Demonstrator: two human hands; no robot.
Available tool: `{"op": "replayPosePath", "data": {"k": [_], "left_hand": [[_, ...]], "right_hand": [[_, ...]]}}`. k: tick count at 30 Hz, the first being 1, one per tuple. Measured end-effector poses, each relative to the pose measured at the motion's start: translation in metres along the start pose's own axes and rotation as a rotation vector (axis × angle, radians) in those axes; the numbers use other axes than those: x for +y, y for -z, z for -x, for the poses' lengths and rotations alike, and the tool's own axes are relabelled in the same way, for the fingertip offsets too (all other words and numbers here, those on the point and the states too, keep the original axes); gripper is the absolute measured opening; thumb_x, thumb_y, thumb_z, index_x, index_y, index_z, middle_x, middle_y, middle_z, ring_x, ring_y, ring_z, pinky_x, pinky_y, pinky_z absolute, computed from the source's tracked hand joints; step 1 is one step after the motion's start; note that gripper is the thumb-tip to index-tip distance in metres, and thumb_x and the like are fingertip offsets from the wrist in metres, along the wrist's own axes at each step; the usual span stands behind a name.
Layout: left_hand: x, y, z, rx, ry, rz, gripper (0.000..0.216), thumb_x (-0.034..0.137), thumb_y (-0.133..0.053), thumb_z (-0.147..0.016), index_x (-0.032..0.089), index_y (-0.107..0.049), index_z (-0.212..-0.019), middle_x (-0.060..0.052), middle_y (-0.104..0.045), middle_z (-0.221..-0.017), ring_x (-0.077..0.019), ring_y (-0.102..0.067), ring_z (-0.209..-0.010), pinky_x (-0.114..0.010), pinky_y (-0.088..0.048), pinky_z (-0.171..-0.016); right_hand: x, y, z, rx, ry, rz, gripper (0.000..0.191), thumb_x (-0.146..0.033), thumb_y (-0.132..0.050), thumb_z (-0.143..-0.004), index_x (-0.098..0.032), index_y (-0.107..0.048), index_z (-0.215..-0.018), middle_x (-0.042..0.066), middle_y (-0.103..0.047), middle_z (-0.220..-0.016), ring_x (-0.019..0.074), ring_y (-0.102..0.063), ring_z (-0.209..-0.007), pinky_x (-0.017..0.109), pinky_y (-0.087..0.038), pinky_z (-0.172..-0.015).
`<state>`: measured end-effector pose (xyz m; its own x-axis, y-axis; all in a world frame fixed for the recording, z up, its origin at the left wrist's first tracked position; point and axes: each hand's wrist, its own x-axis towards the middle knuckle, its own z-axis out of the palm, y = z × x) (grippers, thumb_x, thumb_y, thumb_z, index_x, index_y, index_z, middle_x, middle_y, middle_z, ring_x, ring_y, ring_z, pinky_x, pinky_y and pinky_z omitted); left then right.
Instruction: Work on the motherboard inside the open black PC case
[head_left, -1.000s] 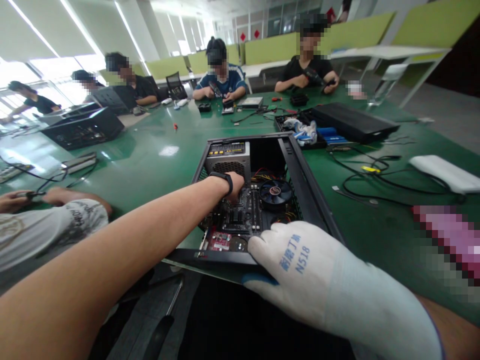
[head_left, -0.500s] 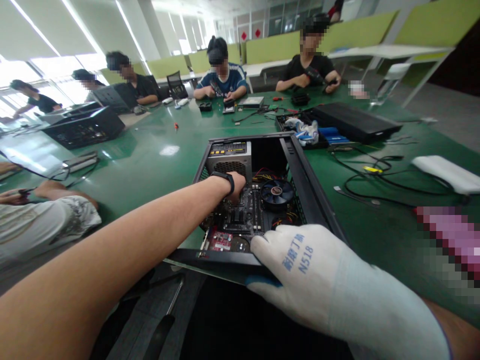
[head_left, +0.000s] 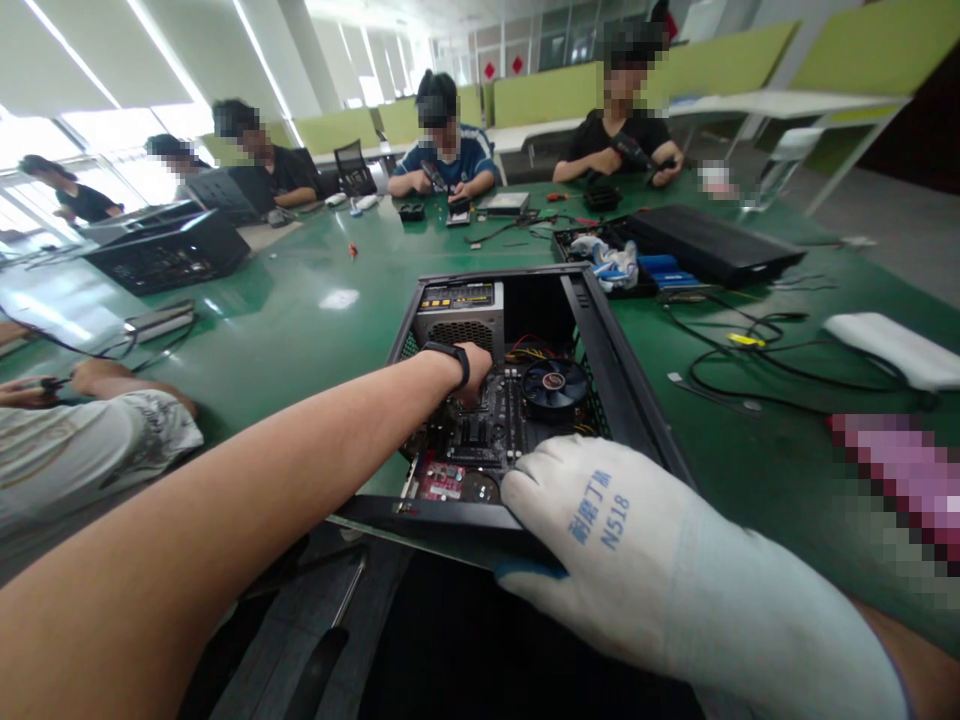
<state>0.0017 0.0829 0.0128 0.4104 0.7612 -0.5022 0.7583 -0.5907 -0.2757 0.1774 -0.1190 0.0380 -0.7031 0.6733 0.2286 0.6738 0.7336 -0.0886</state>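
Note:
An open computer case (head_left: 654,430) lies on its side before me on the green table. My left hand (head_left: 474,372), bare with a black wristband, reaches down inside to the motherboard (head_left: 480,425), close to the power supply (head_left: 459,320). Its fingers look curled, and whatever they hold is hidden. My right hand (head_left: 592,530), in a white work glove, grips the near rim of the case, thumb outside and fingers over the edge. Beside the motherboard's memory slots sits a round cooling fan (head_left: 553,385). A red circuit card (head_left: 442,480) shows near the front rim.
A screwdriver (head_left: 330,640) is below the table edge. Black cables (head_left: 757,350) and a white block (head_left: 896,348) lie to the right. Gloves (head_left: 611,262) rest in a tray near a black casing (head_left: 705,243). Several people work around the table; one sleeve (head_left: 161,420) is close left.
My right glove has shifted very slightly, its fingers reaching a little further over the rim. My left hand stays in nearly the same spot.

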Motion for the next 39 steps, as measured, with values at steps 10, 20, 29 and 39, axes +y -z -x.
{"op": "replayPosePath", "data": {"k": [10,20,29,39], "left_hand": [[-0.0011,-0.0020,-0.0010,0.018,0.004,0.029,0.051,0.036,-0.083,-0.057,0.019,-0.075,-0.104,-0.010,-0.075,-0.105,-0.0255,-0.068,-0.099,-0.027,-0.051,-0.086],[-0.0012,-0.0024,-0.0008,0.031,0.010,0.025,0.046,0.033,-0.080,-0.061,0.018,-0.076,-0.105,-0.011,-0.075,-0.104,-0.0249,-0.068,-0.098,-0.026,-0.052,-0.083],[0.0014,0.0007,0.0010,0.019,0.012,0.014,0.043,0.031,-0.080,-0.062,0.015,-0.077,-0.102,-0.013,-0.075,-0.104,-0.0268,-0.069,-0.098,-0.028,-0.052,-0.085],[0.0027,0.0018,0.0034,0.013,0.032,0.008,0.045,0.034,-0.081,-0.062,0.017,-0.076,-0.103,-0.011,-0.075,-0.105,-0.0251,-0.068,-0.101,-0.025,-0.052,-0.085]], "right_hand": [[0.0005,-0.0003,0.0008,-0.001,0.010,-0.018,0.043,-0.057,-0.053,-0.089,-0.025,-0.061,-0.117,0.009,-0.065,-0.114,0.0298,-0.059,-0.110,0.048,-0.045,-0.096],[0.0006,0.0020,-0.0026,-0.007,0.024,-0.010,0.040,-0.054,-0.055,-0.089,-0.023,-0.061,-0.114,0.010,-0.065,-0.108,0.0282,-0.061,-0.106,0.044,-0.047,-0.089],[0.0010,-0.0008,-0.0030,-0.029,0.021,-0.025,0.035,-0.054,-0.050,-0.092,-0.023,-0.059,-0.106,0.009,-0.064,-0.108,0.0301,-0.058,-0.112,0.047,-0.046,-0.093],[0.0002,-0.0011,0.0000,-0.019,0.027,-0.018,0.039,-0.054,-0.047,-0.094,-0.023,-0.059,-0.116,0.010,-0.064,-0.112,0.0304,-0.057,-0.115,0.047,-0.045,-0.094]]}}
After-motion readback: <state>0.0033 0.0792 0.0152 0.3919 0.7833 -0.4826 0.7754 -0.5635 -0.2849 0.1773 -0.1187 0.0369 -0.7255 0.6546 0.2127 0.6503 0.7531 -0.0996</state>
